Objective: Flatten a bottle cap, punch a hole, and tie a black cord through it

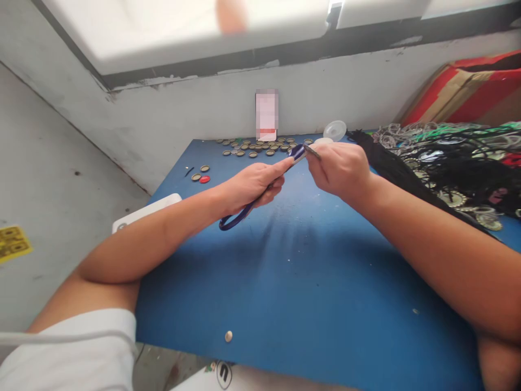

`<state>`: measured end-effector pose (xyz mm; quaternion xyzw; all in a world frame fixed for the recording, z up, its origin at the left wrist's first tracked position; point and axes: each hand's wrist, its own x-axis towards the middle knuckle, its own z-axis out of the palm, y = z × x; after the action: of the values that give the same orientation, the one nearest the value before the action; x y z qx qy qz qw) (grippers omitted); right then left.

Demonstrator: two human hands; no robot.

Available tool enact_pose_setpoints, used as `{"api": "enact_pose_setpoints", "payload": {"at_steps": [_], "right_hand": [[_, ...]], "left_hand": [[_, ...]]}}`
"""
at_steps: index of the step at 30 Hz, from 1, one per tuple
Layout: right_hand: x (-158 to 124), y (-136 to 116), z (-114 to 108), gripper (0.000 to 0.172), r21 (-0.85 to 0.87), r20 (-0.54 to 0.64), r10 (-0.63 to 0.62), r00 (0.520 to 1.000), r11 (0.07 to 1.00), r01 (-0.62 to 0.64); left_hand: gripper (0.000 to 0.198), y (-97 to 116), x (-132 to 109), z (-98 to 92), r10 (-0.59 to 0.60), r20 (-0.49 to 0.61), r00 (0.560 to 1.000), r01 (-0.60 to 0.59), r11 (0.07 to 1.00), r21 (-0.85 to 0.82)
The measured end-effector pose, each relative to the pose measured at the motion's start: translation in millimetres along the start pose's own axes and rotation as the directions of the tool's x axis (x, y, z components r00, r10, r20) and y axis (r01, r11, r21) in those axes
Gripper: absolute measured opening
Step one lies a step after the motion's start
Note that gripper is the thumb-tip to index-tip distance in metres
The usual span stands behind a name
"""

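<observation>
My left hand (260,184) is closed round a dark blue, curved band (236,221). One end of the band hangs in a bend below the wrist, and the other end juts out past the fingertips. Facing it, my right hand (342,165) is closed in a pinch at that upper end, with a thin dark piece (313,152) showing at its fingertips. Whether this piece is part of the band or separate, I cannot tell. Both hands are above the blue table (293,293), fingertips close together.
Several bottle caps (253,155) lie along the table's back, with a red cap (204,179) at left. A phone-like card (267,115) leans on the wall. Tangled cords (459,163) and a red box (472,87) fill the right. A small button (228,336) lies near the front.
</observation>
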<state>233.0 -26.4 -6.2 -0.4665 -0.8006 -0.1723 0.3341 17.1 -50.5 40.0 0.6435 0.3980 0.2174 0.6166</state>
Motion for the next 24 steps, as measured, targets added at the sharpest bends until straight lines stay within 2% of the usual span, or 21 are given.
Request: {"api": "enact_pose_setpoints", "payload": {"at_steps": [2, 5, 7, 9, 10, 12, 14, 16, 19, 24], "right_hand": [[2.3, 5.7, -4.4, 0.042, 0.009, -0.001, 0.004, 1.0, 1.0, -0.004], [7.1, 9.6, -11.6, 0.038, 0.02, -0.005, 0.065, 0.998, 0.998, -0.064], [10.3, 7.7, -16.9, 0.037, 0.038, -0.005, 0.135, 0.991, 0.99, -0.134], [13.4, 2.1, -21.9, 0.037, 0.076, 0.016, 0.198, 0.98, 0.977, -0.198], [14.8, -1.7, -23.9, 0.036, 0.102, 0.037, 0.219, 0.975, 0.97, -0.222], [17.0, -10.3, -26.5, 0.032, 0.161, 0.087, 0.243, 0.966, 0.954, -0.254], [18.2, -18.5, -27.2, 0.029, 0.216, 0.133, 0.251, 0.959, 0.937, -0.275], [18.5, -24.9, -26.2, 0.029, 0.26, 0.166, 0.251, 0.954, 0.922, -0.288], [17.9, -30.1, -23.7, 0.032, 0.306, 0.194, 0.244, 0.95, 0.905, -0.295], [17.5, -32.1, -23.0, 0.035, 0.341, 0.208, 0.233, 0.95, 0.893, -0.294]], "left_hand": [[0.056, 3.9, -4.0, 6.2, -0.071, 0.047, 0.996, 0.076, 0.991, -0.107], [0.055, 7.6, -7.0, 10.4, -0.12, 0.055, 0.991, 0.126, 0.986, -0.107], [0.056, 7.1, -5.9, 7.7, -0.085, 0.005, 0.996, 0.085, 0.996, -0.006], [0.057, 5.0, -2.7, 0.3, 0.047, -0.102, 0.994, -0.029, 0.984, 0.174], [0.055, 3.9, -0.7, -4.8, 0.148, -0.161, 0.976, -0.095, 0.951, 0.294], [0.049, 2.4, 2.7, -15.8, 0.372, -0.245, 0.896, -0.181, 0.807, 0.562], [0.044, 1.8, 4.4, -25.8, 0.542, -0.269, 0.796, -0.138, 0.595, 0.792], [0.042, 1.5, 4.3, -32.5, 0.632, -0.267, 0.728, -0.029, 0.417, 0.908], [0.043, 1.1, 2.5, -36.3, 0.671, -0.253, 0.697, 0.057, 0.3, 0.952], [0.042, 2.0, 0.3, -34.5, 0.681, -0.241, 0.692, 0.074, 0.265, 0.961]]}}
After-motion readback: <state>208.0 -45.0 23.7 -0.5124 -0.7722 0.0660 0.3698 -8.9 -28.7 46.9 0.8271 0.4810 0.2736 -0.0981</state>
